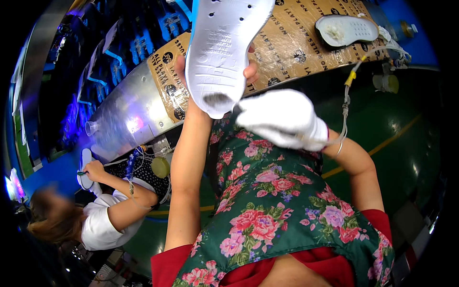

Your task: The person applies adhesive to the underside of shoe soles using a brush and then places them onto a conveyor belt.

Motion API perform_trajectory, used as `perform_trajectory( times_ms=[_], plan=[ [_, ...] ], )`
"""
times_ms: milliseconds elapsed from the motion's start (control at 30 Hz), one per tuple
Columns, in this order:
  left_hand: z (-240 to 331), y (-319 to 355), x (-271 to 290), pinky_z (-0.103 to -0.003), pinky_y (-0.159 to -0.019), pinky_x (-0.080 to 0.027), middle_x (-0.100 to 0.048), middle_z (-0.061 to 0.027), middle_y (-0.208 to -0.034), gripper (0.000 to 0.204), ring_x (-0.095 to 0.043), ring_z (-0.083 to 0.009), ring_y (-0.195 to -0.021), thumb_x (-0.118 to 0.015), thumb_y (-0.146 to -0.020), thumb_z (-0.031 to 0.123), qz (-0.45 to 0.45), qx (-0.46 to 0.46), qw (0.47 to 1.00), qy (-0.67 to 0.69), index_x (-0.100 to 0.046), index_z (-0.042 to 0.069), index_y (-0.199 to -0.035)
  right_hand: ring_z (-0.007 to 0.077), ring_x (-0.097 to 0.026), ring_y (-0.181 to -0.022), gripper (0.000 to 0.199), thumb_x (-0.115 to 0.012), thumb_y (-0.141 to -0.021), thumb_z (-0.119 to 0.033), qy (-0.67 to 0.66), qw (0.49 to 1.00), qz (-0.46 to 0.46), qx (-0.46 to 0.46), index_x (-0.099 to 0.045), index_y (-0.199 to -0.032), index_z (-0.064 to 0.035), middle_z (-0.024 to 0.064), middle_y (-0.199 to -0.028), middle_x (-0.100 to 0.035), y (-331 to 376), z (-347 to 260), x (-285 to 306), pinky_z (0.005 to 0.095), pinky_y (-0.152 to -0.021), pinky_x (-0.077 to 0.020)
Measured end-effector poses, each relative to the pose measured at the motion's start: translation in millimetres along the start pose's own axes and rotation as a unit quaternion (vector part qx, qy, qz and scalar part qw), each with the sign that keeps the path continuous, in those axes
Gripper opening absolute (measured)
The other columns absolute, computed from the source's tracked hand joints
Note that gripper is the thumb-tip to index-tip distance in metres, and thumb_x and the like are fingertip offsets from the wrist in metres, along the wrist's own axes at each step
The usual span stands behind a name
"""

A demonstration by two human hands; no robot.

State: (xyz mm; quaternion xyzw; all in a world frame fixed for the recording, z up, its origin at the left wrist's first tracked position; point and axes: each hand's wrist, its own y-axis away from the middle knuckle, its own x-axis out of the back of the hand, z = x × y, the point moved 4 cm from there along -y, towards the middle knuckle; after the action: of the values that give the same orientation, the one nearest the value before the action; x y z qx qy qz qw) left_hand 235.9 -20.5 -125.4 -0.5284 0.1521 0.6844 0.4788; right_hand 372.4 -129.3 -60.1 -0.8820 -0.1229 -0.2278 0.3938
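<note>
A white shoe sole (217, 52) with small holes and moulded marks hangs heel-down in front of me, at the top middle. My left hand (250, 71) is wrapped round it from behind; fingertips show at both edges and the palm is hidden. A dark grey patch (218, 99) lies on its heel end. Close beside that heel is my right hand (282, 117), in a white glove with its fingers drawn together. Something small and dark (236, 111) sticks out at its fingertips, too small to name. A thin cord (344, 112) runs down by my right wrist.
Behind the sole, a bench (291, 48) is covered with printed brown paper under clear film. At its far right lies another white sole (346, 31) with a dark rim and white fluff on it. A co-worker (114, 210) sits at the left, holding a light sole (85, 170). Blue-lit racks (114, 62) stand beyond.
</note>
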Motion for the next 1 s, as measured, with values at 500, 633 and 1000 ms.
perform_trajectory(
  times_ms=[500,633,1000],
  plan=[
    [15.2,5.1,0.6,-0.034,-0.093,-0.053,-0.043,-0.0302,-0.135,0.123,-0.049,-0.0339,-0.119,-0.075,-0.064,0.08,0.084,0.063,0.987,0.122,-0.041,-0.006,-0.146,0.0221,-0.069,-0.071,0.025,-0.075,-0.084,-0.01,-0.027,0.998,-0.059,0.0,-0.076,-0.108,-0.0136,0.0091,-0.098,-0.075,-2.3,-21.3,-11.7,0.0336,-0.06,-0.0556],
    [13.3,-5.9,-1.3,-0.036,-0.066,-0.064,-0.047,-0.032,-0.124,0.107,-0.055,-0.0423,-0.108,-0.073,-0.072,0.065,0.009,0.075,0.991,0.114,-0.039,-0.005,-0.146,0.0256,-0.073,-0.084,0.029,-0.081,-0.079,-0.009,-0.049,0.998,-0.005,-0.045,-0.077,-0.107,-0.0134,0.0108,-0.104,-0.075,-9.2,-6.0,0.9,0.0346,-0.072,-0.058],
    [16.8,-8.0,-3.0,-0.036,-0.072,-0.044,-0.054,-0.0195,-0.121,0.1,-0.053,-0.0289,-0.091,-0.061,-0.081,0.075,0.056,0.014,0.998,0.024,-0.045,0.001,-0.147,0.0204,-0.073,-0.09,0.018,-0.079,-0.082,-0.007,-0.231,0.951,0.013,-0.205,-0.078,-0.101,-0.0053,0.0088,-0.099,-0.076,-7.5,8.0,-1.4,0.0326,-0.081,-0.0567]
  ],
)
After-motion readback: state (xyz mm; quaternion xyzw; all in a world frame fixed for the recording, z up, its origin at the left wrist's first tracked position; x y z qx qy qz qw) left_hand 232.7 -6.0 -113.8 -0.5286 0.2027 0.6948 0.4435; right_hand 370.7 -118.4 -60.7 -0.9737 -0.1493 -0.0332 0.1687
